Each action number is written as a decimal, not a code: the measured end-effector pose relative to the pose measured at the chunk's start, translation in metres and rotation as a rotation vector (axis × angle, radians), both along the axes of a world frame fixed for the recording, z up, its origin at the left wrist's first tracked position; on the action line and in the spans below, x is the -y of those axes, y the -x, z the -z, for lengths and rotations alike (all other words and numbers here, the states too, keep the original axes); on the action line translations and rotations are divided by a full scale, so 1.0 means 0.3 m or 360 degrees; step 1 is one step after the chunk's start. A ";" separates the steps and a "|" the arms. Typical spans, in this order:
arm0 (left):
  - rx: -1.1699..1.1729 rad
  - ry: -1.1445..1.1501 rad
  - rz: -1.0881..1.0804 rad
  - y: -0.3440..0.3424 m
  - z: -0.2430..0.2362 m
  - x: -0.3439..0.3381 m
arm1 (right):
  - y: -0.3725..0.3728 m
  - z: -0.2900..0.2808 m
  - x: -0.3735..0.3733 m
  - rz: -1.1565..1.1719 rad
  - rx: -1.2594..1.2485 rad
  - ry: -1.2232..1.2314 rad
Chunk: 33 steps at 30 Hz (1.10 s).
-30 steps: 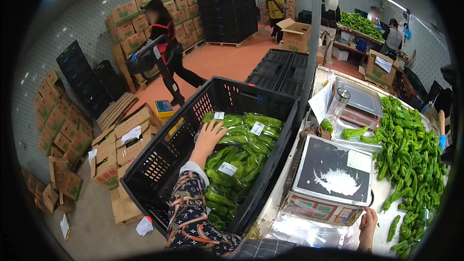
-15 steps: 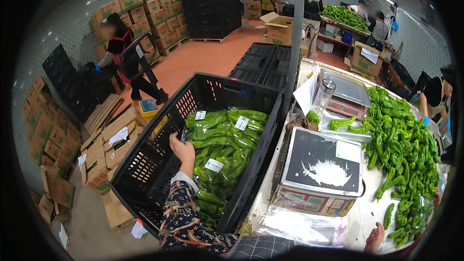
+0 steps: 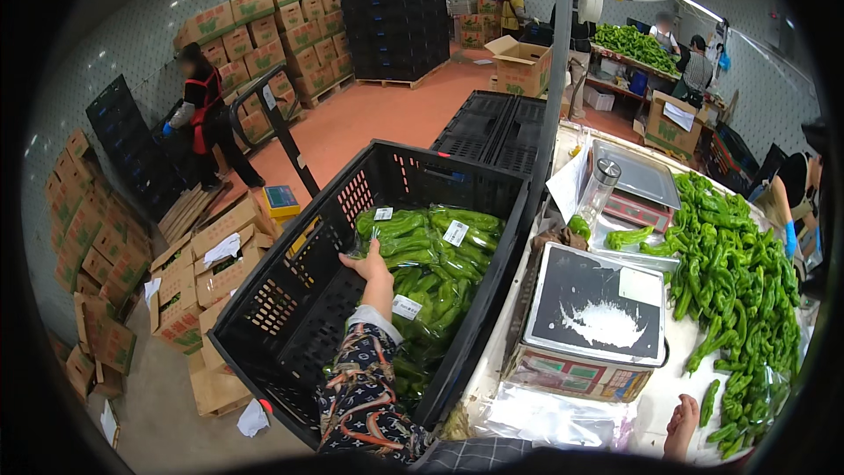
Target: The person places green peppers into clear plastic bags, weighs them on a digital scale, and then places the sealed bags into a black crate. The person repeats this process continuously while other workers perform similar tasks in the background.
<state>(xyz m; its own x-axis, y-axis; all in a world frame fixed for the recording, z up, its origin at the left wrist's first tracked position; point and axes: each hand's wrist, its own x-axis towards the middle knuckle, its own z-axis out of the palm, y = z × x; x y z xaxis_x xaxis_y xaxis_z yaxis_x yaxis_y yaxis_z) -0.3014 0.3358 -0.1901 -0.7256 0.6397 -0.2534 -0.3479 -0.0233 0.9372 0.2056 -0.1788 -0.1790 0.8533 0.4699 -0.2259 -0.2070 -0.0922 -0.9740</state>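
Note:
My left hand (image 3: 371, 273) reaches into a black plastic crate (image 3: 308, 299), its thumb spread from the fingers, against the left side of the bagged green peppers. Those clear bags of green peppers (image 3: 448, 286) fill the crate's right part and carry white labels. My right hand (image 3: 681, 427) is low over the white table (image 3: 655, 396), fingers loosely apart with nothing in them, beside a single green pepper (image 3: 709, 403). Between the hands stands a weighing scale (image 3: 598, 312) with a worn dark top. Clear plastic bags (image 3: 545, 413) lie in front of it.
Loose green peppers (image 3: 738, 290) heap on the table's right side. A second scale (image 3: 629, 180) and a glass jar (image 3: 600, 189) stand behind. A metal post (image 3: 556, 62) rises beside the crate. Cardboard boxes (image 3: 220, 273) lie at left; other people work around the room.
My left hand has shifted within the crate, and its thumb and fingers have spread. My right hand shows a little more. The whole view has moved slightly; the person at left is turned further away.

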 end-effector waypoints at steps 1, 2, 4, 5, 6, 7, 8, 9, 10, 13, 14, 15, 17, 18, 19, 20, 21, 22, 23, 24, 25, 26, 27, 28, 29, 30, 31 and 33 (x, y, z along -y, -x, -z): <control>-0.0068 -0.0157 0.0008 0.023 0.016 0.004 | -0.016 0.003 0.004 -0.0021 -0.0001 0.0023; 0.0055 -0.0148 0.0085 0.048 0.032 0.009 | -0.032 0.004 0.008 0.0006 0.0020 0.0025; 0.0289 -0.0127 0.0290 0.035 -0.055 0.063 | -0.045 0.028 0.057 0.0111 0.0047 0.0028; 0.0406 -0.0288 0.0300 0.067 -0.017 0.055 | -0.069 0.050 0.078 0.0116 0.0009 -0.0025; 0.0361 -0.0337 0.0275 0.098 0.005 0.052 | -0.070 0.056 0.083 0.0098 0.0030 -0.0030; 0.0490 -0.0374 0.0343 0.138 0.027 0.056 | -0.070 0.059 0.088 0.0085 0.0052 -0.0035; 0.0618 -0.0412 0.0427 0.162 0.027 0.059 | -0.065 0.065 0.101 0.0086 0.0071 -0.0043; 0.0613 -0.0428 0.0484 0.171 0.019 0.064 | -0.066 0.078 0.121 0.0112 0.0062 -0.0041; 0.0592 -0.0411 0.0514 0.172 0.009 0.067 | -0.077 0.099 0.142 0.0139 0.0052 -0.0038; 0.0389 -0.0314 0.0351 0.134 -0.057 0.110 | -0.104 0.128 0.207 0.0209 0.0046 0.0017; 0.0277 -0.0373 0.0298 0.120 -0.046 0.107 | -0.102 0.130 0.219 0.0233 0.0048 0.0033; 0.0163 -0.0432 0.0244 0.111 -0.034 0.102 | -0.100 0.131 0.230 0.0244 0.0054 0.0036; -0.0095 -0.0498 0.0154 0.044 -0.081 0.122 | -0.084 0.126 0.264 0.0281 0.0069 0.0046; -0.0262 -0.0567 0.0152 0.023 -0.106 0.143 | -0.092 0.132 0.271 0.0310 0.0079 0.0077; -0.0430 -0.0636 0.0149 0.008 -0.121 0.160 | -0.107 0.148 0.281 0.0337 0.0090 0.0108; -0.0605 -0.0705 0.0154 -0.004 -0.140 0.172 | -0.106 0.161 0.284 0.0371 0.0092 0.0138; -0.0631 -0.0810 0.0189 -0.010 -0.161 0.182 | -0.106 0.171 0.284 0.0366 0.0103 0.0151; -0.0604 -0.0859 0.0218 -0.011 -0.182 0.180 | -0.106 0.179 0.284 0.0361 0.0115 0.0165; -0.0584 -0.0903 0.0240 0.001 -0.206 0.176 | -0.105 0.182 0.280 0.0346 0.0122 0.0182; -0.0563 -0.0947 0.0264 0.012 -0.220 0.166 | -0.104 0.183 0.281 0.0335 0.0125 0.0200; -0.0456 -0.0877 0.0290 0.022 -0.223 0.153 | -0.104 0.182 0.286 0.0326 0.0129 0.0218; -0.0404 -0.0770 0.0289 0.031 -0.228 0.137 | -0.102 0.183 0.285 0.0320 0.0133 0.0223; -0.0350 -0.0665 0.0292 0.038 -0.224 0.119 | -0.099 0.179 0.289 0.0313 0.0140 0.0226; -0.0294 -0.0563 0.0300 0.049 -0.209 0.095 | -0.093 0.170 0.299 0.0312 0.0148 0.0227; -0.0408 -0.0499 0.0330 0.110 -0.109 0.036 | -0.085 0.153 0.310 0.0314 0.0158 0.0226; -0.0396 -0.0460 0.0451 0.164 -0.001 -0.028 | -0.064 0.134 0.332 0.0336 0.0153 0.0224; -0.0202 -0.0244 0.0569 0.163 0.029 -0.036 | 0.005 0.041 0.310 0.0416 0.0110 0.0287; -0.0476 0.0182 0.0629 0.286 0.236 -0.119 | 0.093 -0.076 0.289 0.0486 -0.0002 0.0321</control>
